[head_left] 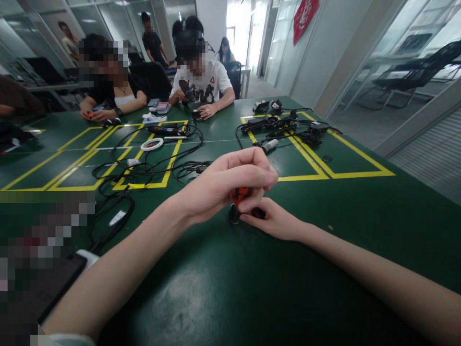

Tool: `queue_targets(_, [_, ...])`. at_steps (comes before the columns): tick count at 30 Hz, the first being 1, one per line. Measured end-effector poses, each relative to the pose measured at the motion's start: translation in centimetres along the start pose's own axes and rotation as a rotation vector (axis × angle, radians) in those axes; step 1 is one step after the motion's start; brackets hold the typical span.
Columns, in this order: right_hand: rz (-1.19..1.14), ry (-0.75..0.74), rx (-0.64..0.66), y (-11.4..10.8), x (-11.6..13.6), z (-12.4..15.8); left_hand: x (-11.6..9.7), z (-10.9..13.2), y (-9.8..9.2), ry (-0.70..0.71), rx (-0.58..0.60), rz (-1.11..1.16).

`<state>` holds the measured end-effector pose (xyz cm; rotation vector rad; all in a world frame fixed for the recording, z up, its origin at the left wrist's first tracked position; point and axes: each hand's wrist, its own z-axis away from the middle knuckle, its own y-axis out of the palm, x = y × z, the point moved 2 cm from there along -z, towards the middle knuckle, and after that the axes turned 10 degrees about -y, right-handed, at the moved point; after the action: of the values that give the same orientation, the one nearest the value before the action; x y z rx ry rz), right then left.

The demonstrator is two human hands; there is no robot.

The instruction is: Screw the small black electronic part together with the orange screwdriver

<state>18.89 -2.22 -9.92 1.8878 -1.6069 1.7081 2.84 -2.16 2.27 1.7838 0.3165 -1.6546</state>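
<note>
My left hand (230, 180) is closed around a red-and-black handle (241, 193), held above the table. Only a small part of the handle shows under my fingers, so its full shape is hidden. Just below and to the right, my right hand (275, 218) is low over the green table (223, 288), its thumb and fingers closed on a small black part (235, 214). A rounded dark end of that part sticks out to the left of my fingertips. The handle is right above the part; whether the two touch, I cannot tell.
Black cables (118, 173) lie tangled on the left, beside a white ring (151, 144). More cables and adapters (281, 126) are at the back right, near a grey-and-white cylinder (270, 145). Yellow tape marks rectangles. Two people sit across the table, handling small items. A dark device (65, 283) is near my left forearm.
</note>
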Motion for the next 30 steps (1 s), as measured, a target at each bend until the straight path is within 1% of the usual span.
queue_targets(4, [0.012,0.015,-0.012,0.2,-0.5,0.1,0.0,0.1,0.2,0.002,0.020,-0.109])
queue_targets(7, [0.027,0.014,-0.011,0.2,-0.6,0.1,-0.3,0.1,0.1,0.017,-0.014,-0.144])
queue_targets(10, [0.031,0.012,-0.009,0.1,-0.5,0.0,-0.5,0.0,-0.3,0.006,-0.046,-0.113])
queue_targets(17, [0.024,0.028,-0.006,0.0,-0.3,0.0,-0.6,-0.1,-0.9,-0.016,-0.038,-0.044])
queue_targets(23, [0.010,-0.006,-0.023,0.1,-0.2,0.1,-0.4,0.0,-0.5,-0.042,0.020,-0.045])
queue_targets(30, [0.043,0.022,0.009,-0.1,-0.1,0.0,-0.4,-0.2,-0.8,0.012,-0.045,0.015])
